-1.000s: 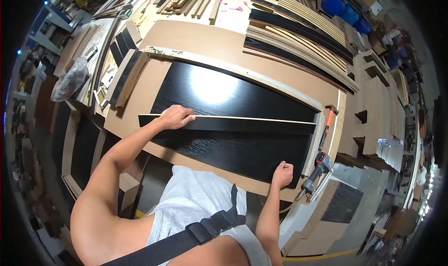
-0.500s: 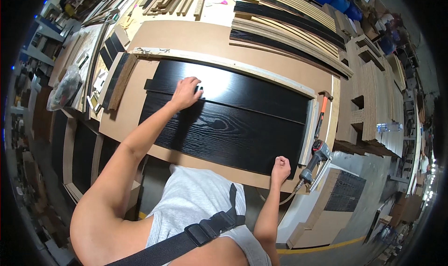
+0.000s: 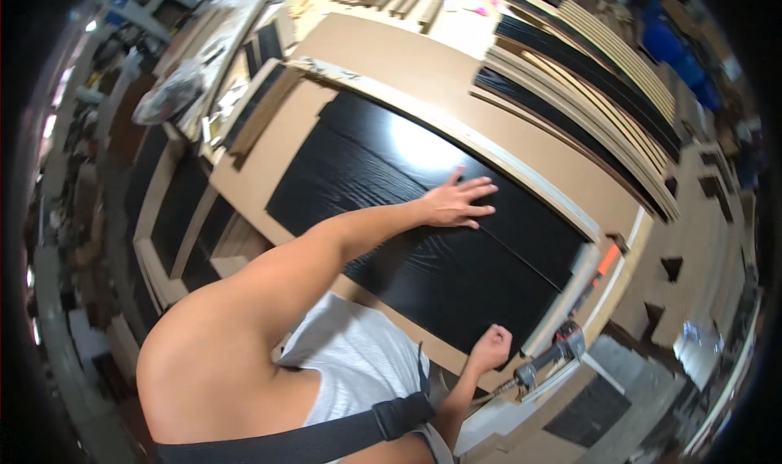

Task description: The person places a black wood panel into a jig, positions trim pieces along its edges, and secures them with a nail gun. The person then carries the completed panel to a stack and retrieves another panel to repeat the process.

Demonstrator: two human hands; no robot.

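Observation:
Two black wood-grain boards [image 3: 456, 281] lie side by side on a brown sheet, with a narrow seam running between them. My left hand [image 3: 458, 202] rests, or nearly so, on the boards by the seam, fingers spread and holding nothing visible. By the near right corner of the boards my right hand [image 3: 492, 347] is closed, its fingers curled; whether anything is inside them is hidden. Pale wooden strips [image 3: 456, 126] border the boards along the far side and the right end.
Right of the boards lie a hammer [image 3: 607, 260] with an orange handle and a grey-black power tool [image 3: 547, 360] with a hose. Stacked long strips [image 3: 570, 105] lie beyond on the brown sheet [image 3: 383, 44]. Dark-faced panels [image 3: 175, 207] stand at lower left.
My left hand has moved right along the seam, its fingers now spread. My right hand stays closed near the corner. The whole view has turned, tilting the bench.

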